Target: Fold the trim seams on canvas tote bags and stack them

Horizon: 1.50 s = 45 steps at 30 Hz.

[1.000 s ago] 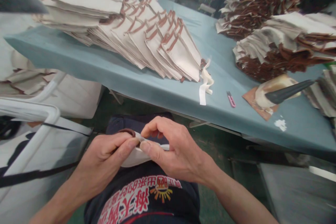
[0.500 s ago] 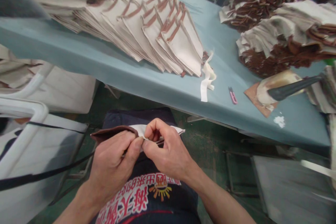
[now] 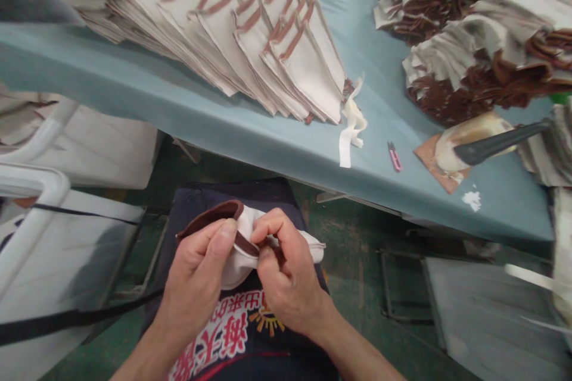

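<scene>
My left hand (image 3: 196, 277) and my right hand (image 3: 283, 277) are both closed on a small cream fabric piece with a brown trim (image 3: 239, 238), held over my lap. The left thumb presses on the brown edge band. The right fingers pinch the cloth beside it, and a cream flap sticks out to the right of that hand. Part of the piece is hidden under my fingers.
A blue-covered table (image 3: 250, 137) stands ahead with a fanned stack of cream bags with brown handles (image 3: 250, 41), white tape strips (image 3: 351, 131), a pink cutter (image 3: 394, 156) and a dark-handled tool on brown card (image 3: 473, 152). Heaps of cream and brown pieces (image 3: 482, 41) lie right. White frame (image 3: 31, 190) at left.
My hands have drawn nearer to my body and turned the fabric piece, so the brown band now curves over the top. The view has tilted downward a little.
</scene>
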Each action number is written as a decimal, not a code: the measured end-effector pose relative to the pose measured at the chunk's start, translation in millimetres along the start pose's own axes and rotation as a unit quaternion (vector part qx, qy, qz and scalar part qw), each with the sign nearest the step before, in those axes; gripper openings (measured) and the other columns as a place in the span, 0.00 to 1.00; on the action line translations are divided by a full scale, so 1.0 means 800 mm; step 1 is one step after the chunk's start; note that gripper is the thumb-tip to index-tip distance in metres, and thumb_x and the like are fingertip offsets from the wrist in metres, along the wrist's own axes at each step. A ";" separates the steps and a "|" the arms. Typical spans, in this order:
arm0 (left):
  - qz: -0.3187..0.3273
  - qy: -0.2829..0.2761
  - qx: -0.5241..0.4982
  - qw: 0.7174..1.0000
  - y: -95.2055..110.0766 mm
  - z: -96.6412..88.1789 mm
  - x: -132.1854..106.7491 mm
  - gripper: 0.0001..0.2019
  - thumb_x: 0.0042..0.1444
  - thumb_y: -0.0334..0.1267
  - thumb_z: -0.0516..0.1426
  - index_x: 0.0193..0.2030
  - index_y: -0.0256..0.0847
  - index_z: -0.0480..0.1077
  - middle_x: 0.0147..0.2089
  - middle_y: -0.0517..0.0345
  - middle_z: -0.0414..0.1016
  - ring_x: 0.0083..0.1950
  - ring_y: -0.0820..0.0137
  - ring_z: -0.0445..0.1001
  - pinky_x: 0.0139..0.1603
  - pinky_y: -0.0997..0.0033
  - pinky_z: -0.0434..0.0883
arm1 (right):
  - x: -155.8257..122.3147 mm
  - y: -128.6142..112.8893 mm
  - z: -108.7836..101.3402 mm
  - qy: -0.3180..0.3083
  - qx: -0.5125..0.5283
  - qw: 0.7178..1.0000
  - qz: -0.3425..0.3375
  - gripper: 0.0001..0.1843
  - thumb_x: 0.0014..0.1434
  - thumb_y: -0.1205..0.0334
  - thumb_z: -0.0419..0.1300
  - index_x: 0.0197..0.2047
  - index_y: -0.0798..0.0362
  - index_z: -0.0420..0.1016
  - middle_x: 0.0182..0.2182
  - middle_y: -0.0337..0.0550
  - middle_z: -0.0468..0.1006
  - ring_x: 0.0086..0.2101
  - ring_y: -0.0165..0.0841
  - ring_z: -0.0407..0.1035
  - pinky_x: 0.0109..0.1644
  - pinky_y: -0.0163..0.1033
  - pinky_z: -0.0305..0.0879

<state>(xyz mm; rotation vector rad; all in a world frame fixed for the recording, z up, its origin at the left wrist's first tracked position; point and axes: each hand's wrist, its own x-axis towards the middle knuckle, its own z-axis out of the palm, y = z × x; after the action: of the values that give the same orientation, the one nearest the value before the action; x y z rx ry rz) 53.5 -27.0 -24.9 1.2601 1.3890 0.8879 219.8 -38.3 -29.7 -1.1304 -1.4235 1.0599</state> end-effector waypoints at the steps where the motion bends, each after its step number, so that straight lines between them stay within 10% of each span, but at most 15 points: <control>1: 0.002 0.007 -0.002 1.000 0.001 0.000 0.000 0.26 0.74 0.56 0.57 0.27 0.43 0.72 0.25 0.64 0.66 0.24 0.71 0.62 0.21 0.74 0.63 | -0.001 0.001 0.001 0.006 -0.001 1.000 -0.011 0.14 0.63 0.76 0.52 0.45 0.48 0.69 0.38 0.38 0.76 0.38 0.32 0.72 0.44 0.37 0.67; 12: 0.165 0.063 0.089 0.980 0.006 0.004 -0.009 0.19 0.72 0.39 0.56 0.26 0.45 0.70 0.21 0.69 0.64 0.20 0.74 0.60 0.21 0.74 0.59 | 0.008 -0.017 0.003 0.021 -0.024 0.992 0.124 0.09 0.60 0.59 0.67 0.37 0.46 0.69 0.29 0.31 0.70 0.29 0.32 0.64 0.37 0.40 0.62; 23: 0.122 0.000 0.024 0.992 0.012 0.009 -0.011 0.22 0.75 0.40 0.55 0.25 0.45 0.65 0.22 0.69 0.66 0.21 0.74 0.57 0.20 0.73 0.55 | -0.016 0.002 -0.015 -0.044 0.202 0.973 0.108 0.12 0.56 0.69 0.58 0.43 0.46 0.69 0.37 0.34 0.67 0.34 0.32 0.60 0.37 0.38 0.58; 31: 0.183 0.047 0.074 0.979 0.007 0.012 -0.004 0.20 0.74 0.38 0.55 0.26 0.44 0.70 0.23 0.68 0.68 0.21 0.74 0.57 0.25 0.74 0.64 | 0.007 -0.010 -0.015 -0.012 0.052 0.983 0.173 0.13 0.65 0.52 0.68 0.38 0.47 0.69 0.30 0.32 0.68 0.31 0.32 0.62 0.39 0.39 0.62; 38: 0.067 0.112 0.111 0.985 0.010 0.004 -0.006 0.23 0.73 0.49 0.58 0.25 0.45 0.74 0.24 0.62 0.70 0.25 0.68 0.65 0.26 0.71 0.67 | 0.014 -0.013 -0.025 -0.115 0.067 0.977 0.169 0.10 0.71 0.52 0.66 0.44 0.47 0.71 0.33 0.33 0.72 0.32 0.31 0.63 0.38 0.37 0.64; 45: 0.175 -0.043 0.083 0.980 0.021 -0.003 0.024 0.24 0.72 0.45 0.55 0.21 0.46 0.70 0.19 0.65 0.68 0.19 0.71 0.60 0.21 0.71 0.64 | -0.007 0.022 -0.042 -0.091 0.300 0.907 0.280 0.13 0.49 0.61 0.69 0.36 0.47 0.68 0.30 0.32 0.67 0.29 0.29 0.57 0.34 0.34 0.56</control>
<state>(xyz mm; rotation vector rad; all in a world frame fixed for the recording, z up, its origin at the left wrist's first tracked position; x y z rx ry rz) 56.3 -5.0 -11.9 1.6870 1.2123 0.9544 255.1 -38.9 -43.4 -1.0042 -0.7946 1.8965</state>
